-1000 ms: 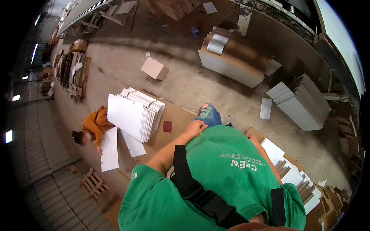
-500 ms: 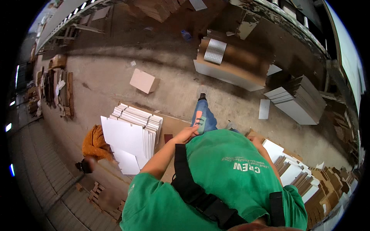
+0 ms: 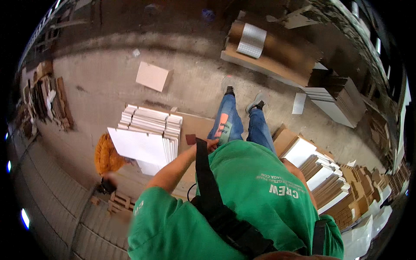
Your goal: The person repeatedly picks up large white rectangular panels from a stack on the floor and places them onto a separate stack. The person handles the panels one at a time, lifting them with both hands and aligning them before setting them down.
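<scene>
My left hand [image 3: 212, 144] hangs beside my left thigh at the jeans [image 3: 234, 119], partly covered by a black strap [image 3: 207, 173]. Its visible fingers look loosely stretched, and I see nothing in them. Of my right arm, only a strip of skin [image 3: 294, 169] shows past the green shirt [image 3: 242, 182]; the fingers are hidden. To my left, a stack of white-faced cardboard sheets [image 3: 145, 145] stands next to a brown board [image 3: 195, 124]. More white and brown cardboard pieces [image 3: 323, 169] are piled near my right arm.
A small carton [image 3: 152, 76] sits on the concrete floor ahead. Beyond my feet stands a long cardboard stack [image 3: 277, 52] with a gridded sheet [image 3: 252, 40] on top. Other sheets [image 3: 336, 102] lean at the right. A person in an orange top [image 3: 106, 154] is behind the left stack.
The view has shifted, and more of both legs and the right shoe shows. My left hand stays by the thigh, now more covered by the strap. The right hand has slipped behind the shirt.
</scene>
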The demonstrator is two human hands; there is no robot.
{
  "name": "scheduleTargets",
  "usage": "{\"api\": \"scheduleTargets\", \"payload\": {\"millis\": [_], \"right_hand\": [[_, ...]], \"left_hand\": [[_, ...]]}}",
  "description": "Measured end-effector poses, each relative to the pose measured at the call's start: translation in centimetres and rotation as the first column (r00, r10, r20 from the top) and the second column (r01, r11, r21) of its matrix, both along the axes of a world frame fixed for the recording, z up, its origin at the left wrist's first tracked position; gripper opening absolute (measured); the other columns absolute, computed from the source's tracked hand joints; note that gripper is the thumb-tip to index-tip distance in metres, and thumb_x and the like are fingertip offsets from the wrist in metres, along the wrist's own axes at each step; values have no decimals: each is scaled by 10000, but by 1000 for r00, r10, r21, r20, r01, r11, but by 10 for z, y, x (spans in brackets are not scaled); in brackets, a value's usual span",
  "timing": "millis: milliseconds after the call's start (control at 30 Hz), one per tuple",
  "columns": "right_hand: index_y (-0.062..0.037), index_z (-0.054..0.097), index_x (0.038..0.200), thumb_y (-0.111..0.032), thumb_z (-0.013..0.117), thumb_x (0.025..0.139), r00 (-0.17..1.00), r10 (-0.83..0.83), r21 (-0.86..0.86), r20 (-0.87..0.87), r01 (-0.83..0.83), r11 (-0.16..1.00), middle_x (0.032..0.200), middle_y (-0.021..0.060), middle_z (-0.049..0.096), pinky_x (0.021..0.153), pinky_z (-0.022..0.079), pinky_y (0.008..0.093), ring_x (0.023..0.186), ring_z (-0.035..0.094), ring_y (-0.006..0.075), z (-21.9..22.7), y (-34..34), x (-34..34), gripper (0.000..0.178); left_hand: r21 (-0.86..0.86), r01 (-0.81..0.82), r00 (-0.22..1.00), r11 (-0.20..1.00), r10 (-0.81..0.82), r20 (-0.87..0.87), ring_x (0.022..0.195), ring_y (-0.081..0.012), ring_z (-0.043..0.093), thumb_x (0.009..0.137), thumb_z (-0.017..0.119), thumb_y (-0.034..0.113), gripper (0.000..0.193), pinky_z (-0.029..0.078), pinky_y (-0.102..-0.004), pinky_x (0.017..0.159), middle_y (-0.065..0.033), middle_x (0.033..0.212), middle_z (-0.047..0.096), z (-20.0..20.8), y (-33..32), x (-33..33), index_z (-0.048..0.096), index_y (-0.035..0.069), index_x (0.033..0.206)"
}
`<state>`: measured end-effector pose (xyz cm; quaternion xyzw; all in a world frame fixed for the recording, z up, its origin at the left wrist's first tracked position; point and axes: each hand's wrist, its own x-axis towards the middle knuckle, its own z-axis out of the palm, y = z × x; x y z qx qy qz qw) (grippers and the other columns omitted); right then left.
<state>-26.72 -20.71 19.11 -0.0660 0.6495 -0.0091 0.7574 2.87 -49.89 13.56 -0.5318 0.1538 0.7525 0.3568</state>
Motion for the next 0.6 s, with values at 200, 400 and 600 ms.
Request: {"api": "scheduleTargets", "payload": {"millis": [200,400,600], "right_hand": [[51,574,1057,-317,538,827,991,-32,135,130,14,991,1000,150,616,778,456,334,868,574,182,17,-69,-9,435],[-5,603,1017,-229,480,853,960,-48,214,274,-13,977,972,125,625,799,441,328,883,562,191,-42,-7,-24,303],[-21,607,961,-138,563,752,828,48,-75,559,-7,997,955,85,624,688,453,298,776,560,170,-96,52,-52,244]], "left_hand": [[-31,-80,988,996,83,128,569,-129,498,765,660,397,375,412,-266,492,-25,669,547,-11,12,17,593,29,730],[-247,339,935,908,-353,-15,566,-151,527,718,689,420,394,414,-310,501,-49,605,569,-11,17,-8,623,35,672],[-532,646,649,548,-760,5,620,-251,582,639,713,410,374,449,-377,560,-113,636,598,-31,69,-24,584,59,647]]}}
